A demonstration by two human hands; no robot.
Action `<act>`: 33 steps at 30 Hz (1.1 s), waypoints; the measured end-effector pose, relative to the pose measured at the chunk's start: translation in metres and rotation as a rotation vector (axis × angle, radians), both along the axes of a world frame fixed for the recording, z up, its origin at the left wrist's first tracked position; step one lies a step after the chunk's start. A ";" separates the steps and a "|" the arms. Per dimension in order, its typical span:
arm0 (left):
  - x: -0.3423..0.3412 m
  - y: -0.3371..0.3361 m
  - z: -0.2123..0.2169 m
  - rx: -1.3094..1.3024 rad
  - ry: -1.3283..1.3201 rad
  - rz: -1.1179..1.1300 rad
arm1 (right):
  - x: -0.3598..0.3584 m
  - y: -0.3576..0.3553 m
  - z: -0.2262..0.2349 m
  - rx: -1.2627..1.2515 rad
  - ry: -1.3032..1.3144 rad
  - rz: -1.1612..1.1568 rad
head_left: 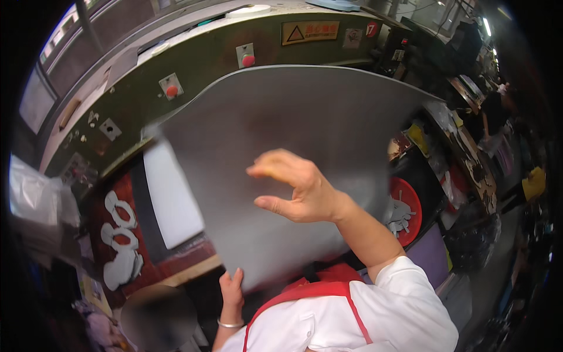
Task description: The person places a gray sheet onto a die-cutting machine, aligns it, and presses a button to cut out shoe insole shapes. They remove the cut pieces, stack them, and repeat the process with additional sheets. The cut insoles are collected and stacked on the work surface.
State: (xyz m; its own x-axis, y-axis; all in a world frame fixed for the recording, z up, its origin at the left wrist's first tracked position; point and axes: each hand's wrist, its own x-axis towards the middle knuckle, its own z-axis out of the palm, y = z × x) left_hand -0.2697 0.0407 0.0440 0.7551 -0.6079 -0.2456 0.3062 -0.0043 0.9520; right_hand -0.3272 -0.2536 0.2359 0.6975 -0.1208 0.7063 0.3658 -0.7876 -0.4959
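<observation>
A large grey sheet (328, 123) of flexible material bows up in front of me, spanning the bench. Its near left corner is pinched in my left hand (231, 288), thumb on top and the other fingers mostly hidden beneath. Over the middle of the sheet hovers my right hand (296, 186), slightly blurred, with thumb and fingers curved apart and nothing between them. To the left of the sheet, a white panel (170, 196) lies on the bench. Grey cut-out pieces (121, 237), some ring-shaped, are stacked farther left on a dark red surface.
A green machine beam (217, 73) with red push buttons (248, 61) crosses behind the sheet. At right, a red basin (413, 205) holds grey scraps (401, 214). A round stool top (158, 317) is near left, and a clear plastic bag (44, 199) hangs at far left.
</observation>
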 end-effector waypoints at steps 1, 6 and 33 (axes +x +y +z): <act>0.005 0.010 -0.005 0.025 0.017 0.111 | 0.000 -0.007 -0.019 0.125 0.048 -0.068; 0.041 0.056 0.001 0.160 0.137 0.264 | -0.079 -0.057 -0.137 0.710 0.505 -0.803; 0.155 -0.079 0.095 0.350 -0.326 0.084 | 0.010 -0.163 -0.117 0.364 0.134 -0.961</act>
